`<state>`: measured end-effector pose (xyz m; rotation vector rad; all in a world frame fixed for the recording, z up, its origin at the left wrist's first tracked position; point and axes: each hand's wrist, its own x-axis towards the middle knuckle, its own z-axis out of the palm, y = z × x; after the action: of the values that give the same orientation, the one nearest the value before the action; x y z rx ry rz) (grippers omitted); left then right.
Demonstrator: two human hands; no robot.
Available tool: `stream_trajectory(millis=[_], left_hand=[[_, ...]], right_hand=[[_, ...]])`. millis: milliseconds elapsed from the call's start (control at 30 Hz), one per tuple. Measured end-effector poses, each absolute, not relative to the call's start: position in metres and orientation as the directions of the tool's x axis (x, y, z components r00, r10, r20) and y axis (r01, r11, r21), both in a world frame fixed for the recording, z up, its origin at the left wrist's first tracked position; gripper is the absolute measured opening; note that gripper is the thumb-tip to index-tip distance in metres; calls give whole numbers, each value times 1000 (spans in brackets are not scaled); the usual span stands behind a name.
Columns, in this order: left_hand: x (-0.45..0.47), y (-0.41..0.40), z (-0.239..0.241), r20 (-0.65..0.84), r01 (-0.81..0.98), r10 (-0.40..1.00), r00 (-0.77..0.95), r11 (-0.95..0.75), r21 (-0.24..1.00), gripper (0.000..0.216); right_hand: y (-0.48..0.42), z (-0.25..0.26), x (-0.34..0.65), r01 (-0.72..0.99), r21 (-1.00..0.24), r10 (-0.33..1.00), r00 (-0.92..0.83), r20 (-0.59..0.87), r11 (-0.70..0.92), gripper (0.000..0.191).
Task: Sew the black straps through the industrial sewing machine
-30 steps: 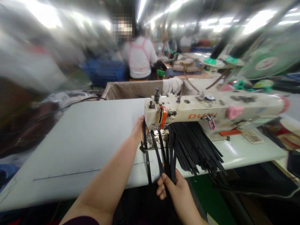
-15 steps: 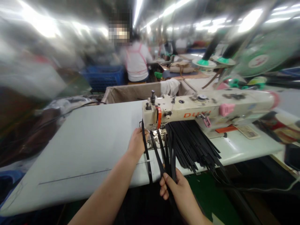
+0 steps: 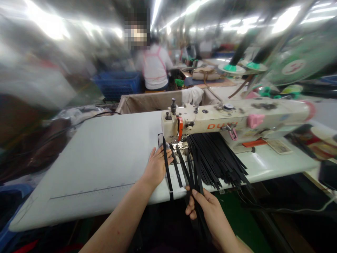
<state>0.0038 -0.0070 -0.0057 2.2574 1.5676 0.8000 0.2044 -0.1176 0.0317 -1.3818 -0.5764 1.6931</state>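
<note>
My left hand lies at the left of the needle area, fingers stretched out to the right. One long black strap runs down across its fingers and over the table's front edge. Its fingertips reach a shorter black strap, whose upper end is by the presser foot and whose lower end lies loose. Lower right, my right hand is closed around a bunch of black straps, fanned at the top. A sewing machine stands above, with a pile of black straps beneath its arm.
The pale worktable has a ruler scale near its front edge. Behind it stands a fabric-lined bin. Thread cones and a green fan are at the right. A person sits farther back beside a blue crate.
A strap that ran down to my right hand now lies apart from the bunch, its lower end loose on the table. My left fingers have spread; my right hand has shifted slightly right.
</note>
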Motion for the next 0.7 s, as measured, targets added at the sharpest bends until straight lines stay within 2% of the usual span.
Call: stream_trajectory(millis=[300, 700], left_hand=[[4, -7, -7, 297, 755, 919, 259, -385, 531, 33], [4, -3, -14, 343, 758, 907, 244, -399, 516, 30]], right_hand=[[-123, 30, 204, -323, -783, 832, -24, -554, -531, 41], [-124, 28, 202, -313, -798, 845, -27, -534, -515, 44]])
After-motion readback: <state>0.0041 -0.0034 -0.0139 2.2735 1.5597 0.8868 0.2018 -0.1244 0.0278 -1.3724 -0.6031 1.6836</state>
